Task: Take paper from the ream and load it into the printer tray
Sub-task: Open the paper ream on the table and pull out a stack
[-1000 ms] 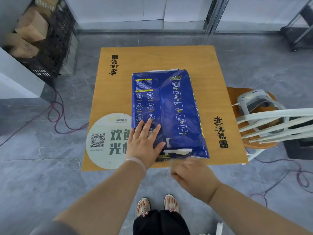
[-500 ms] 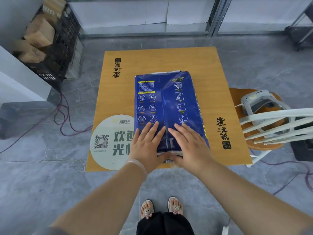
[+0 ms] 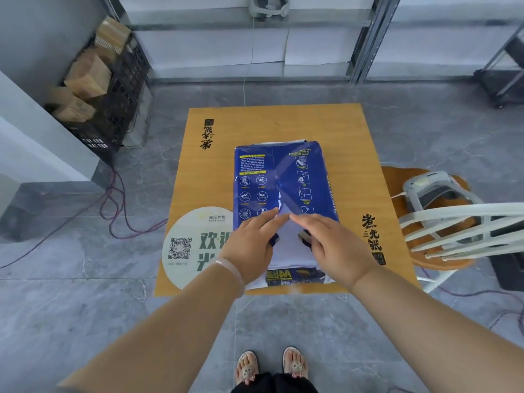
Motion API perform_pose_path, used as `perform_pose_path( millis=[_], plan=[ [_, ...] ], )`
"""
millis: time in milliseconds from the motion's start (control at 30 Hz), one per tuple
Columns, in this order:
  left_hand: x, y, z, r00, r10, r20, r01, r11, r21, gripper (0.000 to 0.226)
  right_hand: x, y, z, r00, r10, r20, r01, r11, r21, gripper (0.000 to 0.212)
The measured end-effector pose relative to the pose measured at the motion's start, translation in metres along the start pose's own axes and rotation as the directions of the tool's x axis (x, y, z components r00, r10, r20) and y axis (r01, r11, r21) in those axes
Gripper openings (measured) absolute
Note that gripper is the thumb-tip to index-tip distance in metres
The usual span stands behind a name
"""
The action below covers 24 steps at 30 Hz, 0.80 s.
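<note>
A ream in a dark blue wrapper [image 3: 283, 177] lies flat on the square wooden table [image 3: 283, 123]. Its wrapper is split along the seam at the near end, and white paper [image 3: 289, 245] shows in the gap. My left hand [image 3: 252, 245] holds the left flap of the wrapper. My right hand [image 3: 331, 245] holds the right flap. Both hands sit at the near end of the ream, with the white sheets bare between them. No printer tray is visible.
A round white sticker with a QR code [image 3: 190, 248] is on the table's near left. A white chair [image 3: 459, 231] with a grey device [image 3: 433, 191] on its seat stands to the right. Cables [image 3: 119, 211] trail on the floor at left, near black crates [image 3: 113, 109] with cardboard boxes.
My right hand came up onto the ream beside the left. Both hands then pulled the wrapper flaps apart, and white paper now shows between them.
</note>
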<state>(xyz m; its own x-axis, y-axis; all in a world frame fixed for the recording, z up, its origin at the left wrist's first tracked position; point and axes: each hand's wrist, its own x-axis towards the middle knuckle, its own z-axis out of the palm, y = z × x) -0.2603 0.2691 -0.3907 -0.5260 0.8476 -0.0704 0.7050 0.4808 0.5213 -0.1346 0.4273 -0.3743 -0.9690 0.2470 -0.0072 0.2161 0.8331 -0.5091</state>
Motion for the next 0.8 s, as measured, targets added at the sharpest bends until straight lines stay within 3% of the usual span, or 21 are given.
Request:
perform_pose_path(
  millis=[133, 233, 367, 467, 567, 633, 700, 800],
  plan=[
    [0.011, 0.003, -0.021, 0.994, -0.107, 0.019, 0.105, 0.991, 0.084, 0.028, 0.004, 0.002, -0.015, 0.986, 0.128, -0.108, -0.130, 0.992, -0.008, 0.029],
    [0.010, -0.002, -0.036, 0.982, -0.188, -0.010, 0.188, 0.974, 0.129, 0.035, 0.007, 0.007, -0.026, 0.948, 0.272, -0.167, -0.264, 0.962, 0.067, 0.020],
    [0.025, -0.013, -0.061, 0.929, -0.353, 0.109, 0.316, 0.912, 0.261, 0.033, 0.019, 0.026, -0.043, 0.841, 0.504, -0.195, -0.489, 0.864, 0.121, 0.036],
    [0.038, -0.015, -0.079, 0.862, -0.424, 0.278, 0.258, 0.838, 0.481, 0.037, 0.023, 0.035, -0.051, 0.814, 0.547, -0.197, -0.565, 0.824, -0.046, 0.046],
    [0.041, -0.012, -0.080, 0.870, -0.401, 0.287, 0.113, 0.728, 0.676, 0.038, 0.026, 0.036, -0.055, 0.839, 0.521, -0.159, -0.543, 0.781, -0.307, 0.053],
    [0.035, -0.010, -0.070, 0.921, -0.310, 0.237, 0.038, 0.676, 0.736, 0.040, 0.030, 0.037, -0.052, 0.884, 0.440, -0.159, -0.463, 0.775, -0.431, 0.040],
    [0.026, -0.011, -0.056, 0.974, -0.185, 0.129, 0.031, 0.678, 0.735, 0.039, 0.031, 0.042, -0.046, 0.936, 0.310, -0.167, -0.350, 0.759, -0.549, 0.026],
    [0.016, -0.019, -0.036, 0.991, -0.114, 0.066, 0.029, 0.683, 0.730, 0.048, 0.026, 0.050, -0.039, 0.979, 0.193, -0.065, -0.185, 0.707, -0.682, 0.042]
  ],
)
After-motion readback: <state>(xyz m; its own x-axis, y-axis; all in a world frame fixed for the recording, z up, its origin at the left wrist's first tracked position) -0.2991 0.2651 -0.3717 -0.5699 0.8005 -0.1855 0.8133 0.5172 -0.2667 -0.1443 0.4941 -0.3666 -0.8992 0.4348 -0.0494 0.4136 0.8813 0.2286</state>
